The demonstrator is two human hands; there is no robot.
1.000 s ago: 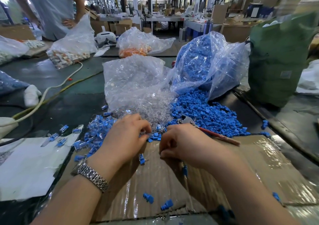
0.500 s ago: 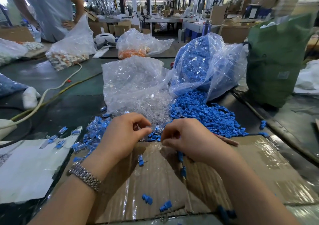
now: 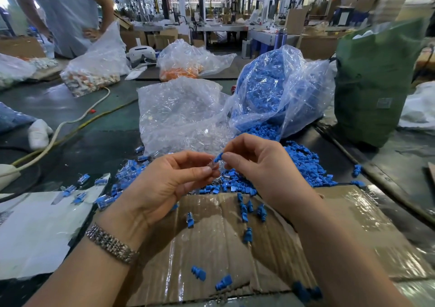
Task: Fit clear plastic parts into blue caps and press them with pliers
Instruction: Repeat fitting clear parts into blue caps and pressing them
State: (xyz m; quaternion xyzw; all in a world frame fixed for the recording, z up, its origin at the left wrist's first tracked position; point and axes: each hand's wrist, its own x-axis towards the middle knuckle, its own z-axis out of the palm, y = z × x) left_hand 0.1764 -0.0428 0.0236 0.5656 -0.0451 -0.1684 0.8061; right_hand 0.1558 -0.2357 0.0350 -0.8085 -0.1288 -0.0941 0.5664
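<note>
the blue cap (image 3: pixel 218 158) sits pinched in your right hand (image 3: pixel 261 163), raised over the piles in front of you. your left hand (image 3: pixel 169 184) meets it fingertip to fingertip, thumb and forefinger closed on what looks like a clear part (image 3: pixel 214 167), though it is too glassy to make out well. the two pieces touch or nearly touch; whether the clear one is already seated in the cap i cannot tell.

so you are at the fitting step of one piece. the pliers do not show, so pressing is likely yet to come.

just beyond your hands lies the blue heap (image 3: pixel 303 165), spilling from its bag (image 3: pixel 277 90), with the clear heap (image 3: pixel 207 135) and its bag (image 3: pixel 179 109) beside it on the left. both bags look well filled, so by my reading most of the work is left.

to your left, near the white sheet (image 3: pixel 35 231), a cluster of blue pieces with clear ends (image 3: pixel 127 177) looks like finished work, a modest count against the heaps. a few loose caps (image 3: pixel 247 235) lie on the cardboard (image 3: pixel 211 248) under your wrists.
</note>
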